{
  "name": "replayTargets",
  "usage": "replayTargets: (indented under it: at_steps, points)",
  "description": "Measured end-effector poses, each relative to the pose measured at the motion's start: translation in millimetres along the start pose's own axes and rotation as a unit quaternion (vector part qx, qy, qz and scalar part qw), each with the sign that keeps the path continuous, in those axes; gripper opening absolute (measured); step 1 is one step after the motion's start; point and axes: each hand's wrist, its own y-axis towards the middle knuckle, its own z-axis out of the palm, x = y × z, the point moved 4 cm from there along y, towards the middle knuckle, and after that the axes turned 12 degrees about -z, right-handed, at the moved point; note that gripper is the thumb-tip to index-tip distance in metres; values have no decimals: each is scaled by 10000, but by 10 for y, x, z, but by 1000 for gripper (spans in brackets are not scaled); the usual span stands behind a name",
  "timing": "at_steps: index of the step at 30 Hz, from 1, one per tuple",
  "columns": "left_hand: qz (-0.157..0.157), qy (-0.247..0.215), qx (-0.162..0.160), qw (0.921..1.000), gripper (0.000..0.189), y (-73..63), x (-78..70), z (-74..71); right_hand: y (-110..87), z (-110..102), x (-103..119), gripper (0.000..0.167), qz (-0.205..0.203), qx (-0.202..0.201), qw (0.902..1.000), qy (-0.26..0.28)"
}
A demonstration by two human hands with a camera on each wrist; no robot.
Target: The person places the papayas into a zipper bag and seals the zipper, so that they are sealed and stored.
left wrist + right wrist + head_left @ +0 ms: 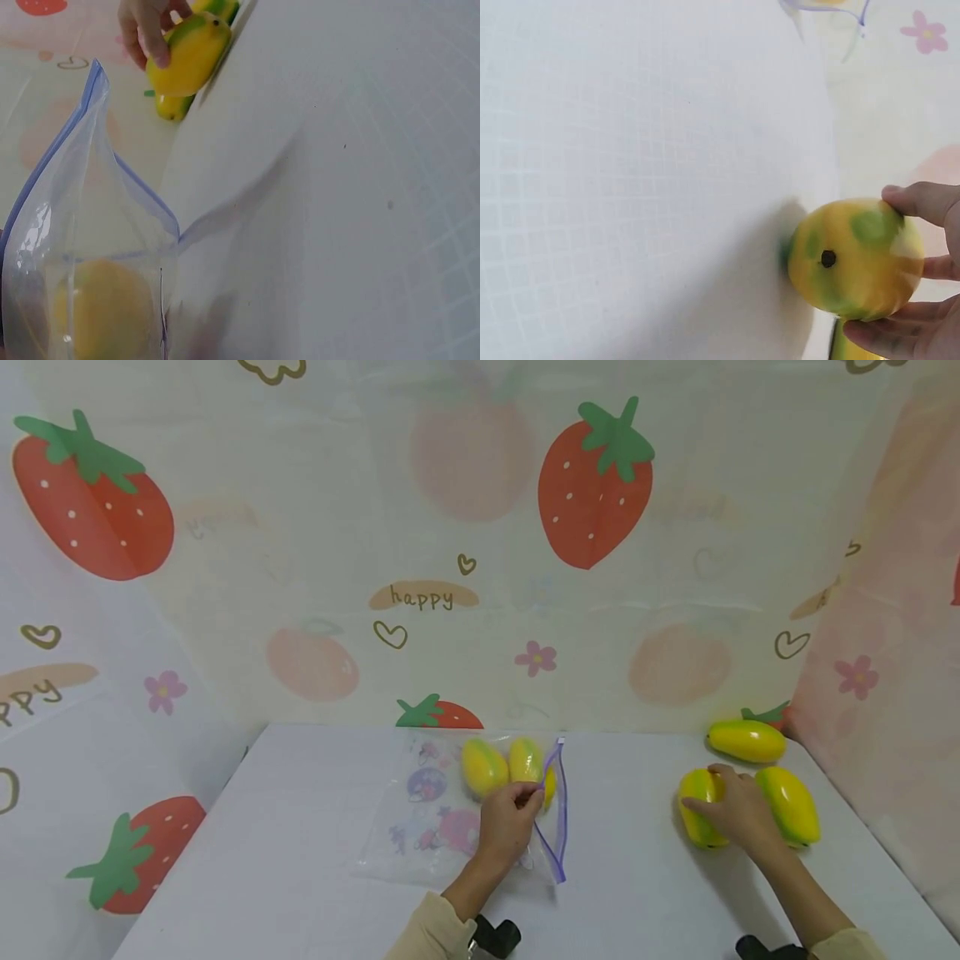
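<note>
Left hand (508,828) on a clear bag (393,860), right hand (738,806) round a held fruit (699,810)

I see a person at a white table (285,860). The left hand's finger and thumb pinch the edge of the bag, close to its purple zip (565,810). The bag's mouth gapes toward the person's right. Inside are two yellow fruits (484,768) side by side, and a bit more yellow shows next to the zip.

Over on the right side of the table, the right hand's fingers and thumb are curled round the held fruit. It is yellow with green patches and a dark spot on its end. I cannot tell if it touches the table. It is well apart from the bag. A plump fruit (791,806) sits just to its right, and a far fruit (746,741) lies behind, near the back edge. Big red strawberries (595,497) are printed on the wall cloth (337,527).
</note>
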Motion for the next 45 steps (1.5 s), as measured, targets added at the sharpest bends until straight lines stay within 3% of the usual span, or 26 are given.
replayTargets:
  at_steps: [9,25,33,45]
  points:
    - [-21,-13,24,10000,17,6,-2,4,27,79,87,82,-193,136,9996,171]
    - [-66,-51,5,10000,17,-6,35,16,134,257,301,76,-618,202,9935,939]
    - [6,27,-39,10000,17,18,9,19,200,331,441,76,-506,202,9925,1094]
    - [-202,12,81,9998,18,6,-7,22,275,465,628,75,-491,172,9885,1419]
